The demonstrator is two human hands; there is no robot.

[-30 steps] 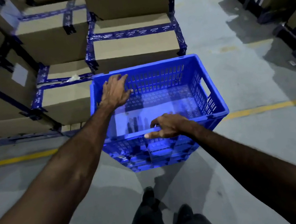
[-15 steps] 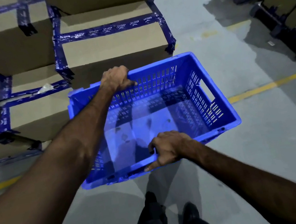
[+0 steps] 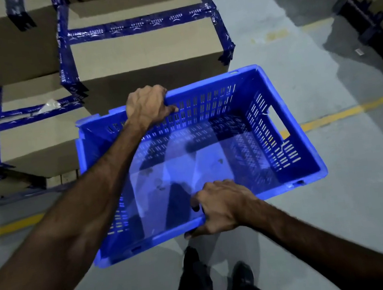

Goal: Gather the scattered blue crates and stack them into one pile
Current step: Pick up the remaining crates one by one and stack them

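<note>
carrying one blue crate to the pile, two-hand grip

head view: the blue crate (image 3: 223, 155) is up off the floor (image 3: 340, 210), held between both hands and tipped a bit so its open top faces the camera. the left hand (image 3: 147, 106) is curled over the far long rim, fingers hooked down inside the slotted wall. the right hand (image 3: 220, 208) is clamped on the near long rim, thumb under the edge and fingers over the top. the crate looks empty, just some smudges on the bottom. taped cardboard boxes (image 3: 146, 51) sit just beyond the left hand, and a yellow floor line (image 3: 351, 110) runs off past the crate's short end with the handle slot.

no pile visible from here, so my guess is this is the carry step. tips: keep both grips on opposite rims so it doesn't swing, level it out before lowering, and mind the box corner beyond the left hand. the shoes (image 3: 241, 274) are right below the right hand, so don't let the near edge dip.
</note>
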